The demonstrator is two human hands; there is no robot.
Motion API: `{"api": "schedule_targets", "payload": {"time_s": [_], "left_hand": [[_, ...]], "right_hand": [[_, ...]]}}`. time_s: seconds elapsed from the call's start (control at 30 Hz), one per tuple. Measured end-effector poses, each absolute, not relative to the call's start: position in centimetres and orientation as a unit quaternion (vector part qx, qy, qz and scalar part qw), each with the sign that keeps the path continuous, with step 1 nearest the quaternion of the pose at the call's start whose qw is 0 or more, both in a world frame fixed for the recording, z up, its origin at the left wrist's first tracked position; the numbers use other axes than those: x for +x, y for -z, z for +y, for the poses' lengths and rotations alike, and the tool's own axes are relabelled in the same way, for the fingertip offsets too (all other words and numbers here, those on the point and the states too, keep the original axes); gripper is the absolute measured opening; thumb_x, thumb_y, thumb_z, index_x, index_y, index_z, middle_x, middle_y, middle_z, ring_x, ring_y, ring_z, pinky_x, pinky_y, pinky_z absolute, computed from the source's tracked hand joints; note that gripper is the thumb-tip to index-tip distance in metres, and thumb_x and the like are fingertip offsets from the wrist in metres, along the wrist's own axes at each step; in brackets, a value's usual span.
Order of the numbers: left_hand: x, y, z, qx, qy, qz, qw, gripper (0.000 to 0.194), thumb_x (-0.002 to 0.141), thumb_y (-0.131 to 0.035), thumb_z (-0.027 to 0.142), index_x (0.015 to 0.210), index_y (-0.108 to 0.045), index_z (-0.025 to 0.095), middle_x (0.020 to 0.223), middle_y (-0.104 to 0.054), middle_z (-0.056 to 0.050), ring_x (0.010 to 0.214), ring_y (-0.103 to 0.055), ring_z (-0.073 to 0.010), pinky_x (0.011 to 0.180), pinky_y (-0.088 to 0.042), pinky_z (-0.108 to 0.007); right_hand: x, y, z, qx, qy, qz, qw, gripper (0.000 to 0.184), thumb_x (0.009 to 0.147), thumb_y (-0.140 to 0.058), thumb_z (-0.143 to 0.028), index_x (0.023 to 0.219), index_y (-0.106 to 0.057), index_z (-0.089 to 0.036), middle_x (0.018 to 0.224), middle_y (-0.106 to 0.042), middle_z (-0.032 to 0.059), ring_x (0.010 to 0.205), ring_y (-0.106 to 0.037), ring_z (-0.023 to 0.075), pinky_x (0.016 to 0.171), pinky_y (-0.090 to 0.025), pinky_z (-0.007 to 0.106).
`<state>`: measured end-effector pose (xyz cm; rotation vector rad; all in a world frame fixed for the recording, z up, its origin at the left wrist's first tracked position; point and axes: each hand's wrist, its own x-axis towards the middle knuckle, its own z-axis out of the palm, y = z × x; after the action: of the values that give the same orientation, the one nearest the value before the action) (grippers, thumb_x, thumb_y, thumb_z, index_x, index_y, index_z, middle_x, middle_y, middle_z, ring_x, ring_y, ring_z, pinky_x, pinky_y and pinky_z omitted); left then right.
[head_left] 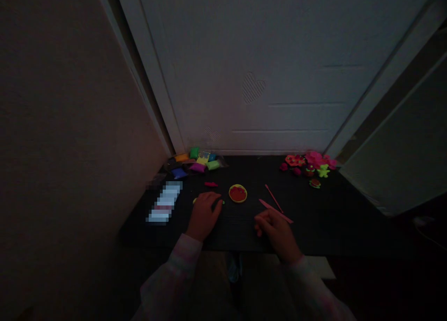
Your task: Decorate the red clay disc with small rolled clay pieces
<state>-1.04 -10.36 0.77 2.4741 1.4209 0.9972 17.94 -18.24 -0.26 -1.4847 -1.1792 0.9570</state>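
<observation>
My left hand [204, 214] lies palm down on the dark table [335, 228], its fingers over a small yellow-green piece of clay [194, 200] that shows at its edges. My right hand [275, 230] is curled loosely on the table, its fingertips next to a pink modelling stick [275, 211]. Whether it grips the stick is unclear in the dim light. Between and just beyond the hands sits a round yellow disc topped with red clay [238, 193]. A second thin pink stick [273, 198] lies beside the first.
Several coloured clay packets [197, 162] are heaped at the back left by the white door [279, 69]. Finished pink, red and green clay figures [309, 165] stand at the back right. A small red clay piece [211, 184] and a blurred rectangular patch [164, 202] lie at left.
</observation>
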Motion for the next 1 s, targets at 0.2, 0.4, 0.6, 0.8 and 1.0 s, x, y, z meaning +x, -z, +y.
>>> {"api": "schedule_targets", "payload": {"time_s": [0.2, 0.4, 0.6, 0.8, 1.0], "left_hand": [[-0.4, 0.7, -11.3, 0.803, -0.344, 0.480, 0.082, 0.015, 0.079, -0.047, 0.019, 0.086, -0.060, 0.016, 0.086, -0.063, -0.006, 0.085, -0.056, -0.0183, 0.078, -0.046, -0.036], [-0.5, 0.7, -11.2, 0.792, -0.349, 0.492, 0.099, 0.015, 0.078, -0.047, 0.019, 0.083, -0.061, 0.016, 0.084, -0.063, -0.007, 0.084, -0.056, -0.0186, 0.077, -0.046, -0.035], [-0.5, 0.9, -11.1, 0.792, -0.349, 0.489, 0.110, 0.013, 0.078, -0.047, 0.019, 0.076, -0.060, 0.017, 0.081, -0.063, -0.006, 0.081, -0.056, -0.0183, 0.076, -0.045, -0.036], [-0.5, 0.9, -11.1, 0.795, -0.347, 0.485, 0.115, 0.014, 0.078, -0.046, 0.019, 0.077, -0.060, 0.017, 0.081, -0.062, -0.005, 0.081, -0.055, -0.0182, 0.076, -0.045, -0.035], [-0.5, 0.8, -11.2, 0.795, -0.343, 0.487, 0.118, 0.014, 0.079, -0.046, 0.020, 0.077, -0.059, 0.016, 0.082, -0.062, -0.006, 0.082, -0.055, -0.0182, 0.077, -0.044, -0.035]], "right_hand": [[18.3, 0.8, -18.1, -0.611, -0.388, -0.487, 0.489, 0.022, 0.065, -0.060, -0.040, 0.072, -0.061, -0.019, 0.066, -0.062, 0.0004, 0.068, -0.056, 0.0169, 0.065, -0.042, 0.031], [18.5, 1.3, -18.0, -0.598, -0.395, -0.487, 0.499, 0.019, 0.063, -0.064, -0.037, 0.067, -0.059, -0.020, 0.071, -0.062, 0.0005, 0.071, -0.057, 0.0170, 0.068, -0.043, 0.031], [18.2, 0.9, -18.2, -0.574, -0.427, -0.475, 0.512, 0.033, 0.069, -0.056, -0.045, 0.090, -0.056, -0.020, 0.080, -0.066, 0.0030, 0.078, -0.061, 0.0170, 0.073, -0.046, 0.033], [18.2, 0.4, -18.3, -0.581, -0.425, -0.478, 0.504, 0.035, 0.075, -0.046, -0.049, 0.088, -0.058, -0.018, 0.081, -0.067, 0.0051, 0.077, -0.062, 0.0169, 0.075, -0.046, 0.034], [18.2, 0.6, -18.4, -0.607, -0.415, -0.473, 0.486, 0.025, 0.065, -0.061, -0.042, 0.062, -0.053, -0.019, 0.053, -0.058, -0.0027, 0.053, -0.055, 0.0132, 0.054, -0.043, 0.028]]}}
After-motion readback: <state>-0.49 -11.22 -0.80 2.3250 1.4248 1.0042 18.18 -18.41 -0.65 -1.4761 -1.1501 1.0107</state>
